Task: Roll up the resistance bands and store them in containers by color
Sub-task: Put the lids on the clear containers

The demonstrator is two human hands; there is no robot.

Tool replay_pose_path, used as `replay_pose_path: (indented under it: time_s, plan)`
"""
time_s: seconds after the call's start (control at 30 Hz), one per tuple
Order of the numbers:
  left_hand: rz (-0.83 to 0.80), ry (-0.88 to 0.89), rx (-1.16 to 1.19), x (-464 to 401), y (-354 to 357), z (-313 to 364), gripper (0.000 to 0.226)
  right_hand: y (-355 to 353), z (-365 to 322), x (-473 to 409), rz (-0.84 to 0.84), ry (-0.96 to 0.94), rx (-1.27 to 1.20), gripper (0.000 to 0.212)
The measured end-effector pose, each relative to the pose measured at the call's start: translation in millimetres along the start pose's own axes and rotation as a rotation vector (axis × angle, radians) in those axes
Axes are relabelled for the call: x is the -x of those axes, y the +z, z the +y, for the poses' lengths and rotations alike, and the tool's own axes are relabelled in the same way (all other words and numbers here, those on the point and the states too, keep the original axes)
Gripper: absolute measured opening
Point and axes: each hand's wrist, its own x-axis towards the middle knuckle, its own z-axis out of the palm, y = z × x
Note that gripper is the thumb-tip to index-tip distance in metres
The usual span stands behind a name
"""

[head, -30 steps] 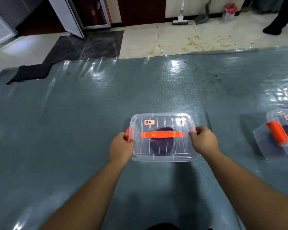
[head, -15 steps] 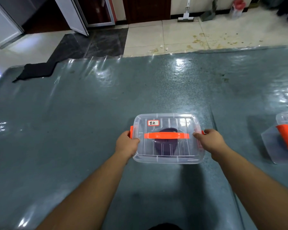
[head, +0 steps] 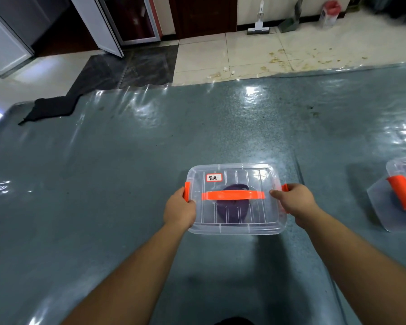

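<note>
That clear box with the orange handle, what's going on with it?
A person holds the lidded clear box at both ends: the left hand by its left orange latch, the right hand by the right one. A rolled purple band lies inside. A second box sits to the right on the grey mat.

Your left hand (head: 179, 211) and right hand (head: 294, 202) grip the clear container (head: 236, 227) at its 9 and 3 o'clock latches. A purple band (head: 232, 210) lies inside; a second container (head: 395, 202) sits at 3 o'clock.
</note>
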Motion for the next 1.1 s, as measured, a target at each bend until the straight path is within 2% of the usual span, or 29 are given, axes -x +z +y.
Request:
replay_pose_path:
  time_s: [0.1, 0.27, 0.4, 0.6, 0.9, 1.1]
  plan:
    - [0.010, 0.004, 0.001, 0.2, 0.6, -1.3, 0.033, 1.1, -2.2, 5.2, 0.065, -0.072, 0.083, 0.016]
    - [0.009, -0.001, -0.010, 1.4, 1.8, -1.6, 0.033, 5.0, -5.5, 13.9, 0.177, -0.203, 0.301, 0.033]
    - [0.016, -0.004, -0.010, 2.4, 1.9, -0.7, 0.032, 8.4, -7.7, 17.5, 0.193, -0.209, 0.328, 0.024]
    - [0.023, -0.003, -0.026, 1.6, 1.7, -0.2, 0.035, 9.5, -8.8, 20.6, 0.193, -0.219, 0.344, 0.016]
    - [0.036, -0.022, -0.033, 3.2, 1.6, 4.0, 0.042, 14.8, -7.9, 21.3, 0.207, -0.238, 0.365, 0.018]
    - [0.059, -0.029, -0.030, 2.6, 1.7, 3.3, 0.042, 8.0, -3.1, 20.0, 0.172, -0.184, 0.209, 0.015]
